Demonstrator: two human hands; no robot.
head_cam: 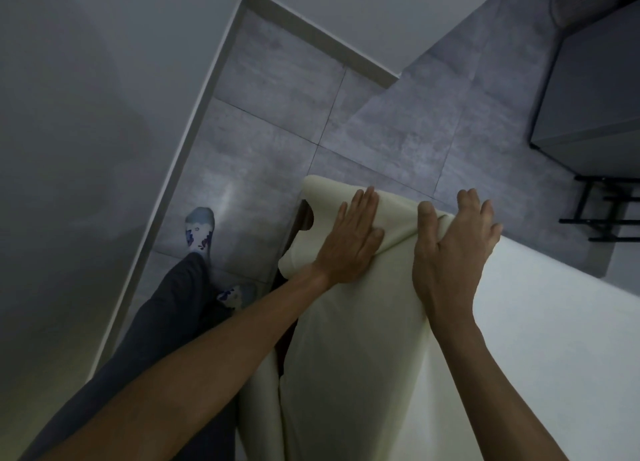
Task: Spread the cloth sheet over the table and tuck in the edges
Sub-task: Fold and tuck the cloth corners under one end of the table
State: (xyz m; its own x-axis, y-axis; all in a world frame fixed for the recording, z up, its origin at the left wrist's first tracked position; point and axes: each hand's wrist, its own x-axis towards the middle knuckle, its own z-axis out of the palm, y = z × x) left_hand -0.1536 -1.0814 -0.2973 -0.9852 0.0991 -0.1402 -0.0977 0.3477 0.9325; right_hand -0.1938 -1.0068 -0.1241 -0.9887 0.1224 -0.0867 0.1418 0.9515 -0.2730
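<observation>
The cream sheet (pixel 346 339) lies draped over the corner of the table (pixel 554 339), its near side hanging down past the table's edge toward the floor (pixel 277 114). The left hand (pixel 349 239) presses flat on the sheet at the table's corner, fingers straight and close together, palm down. The right hand (pixel 450 242) sits just beside it on a raised fold of the sheet, fingers spread wide and slightly curled, thumb against the fold; whether it grips the cloth cannot be told. Left of the table stand the person's legs in dark trousers (pixel 162 322) and patterned socks (pixel 200 230).
</observation>
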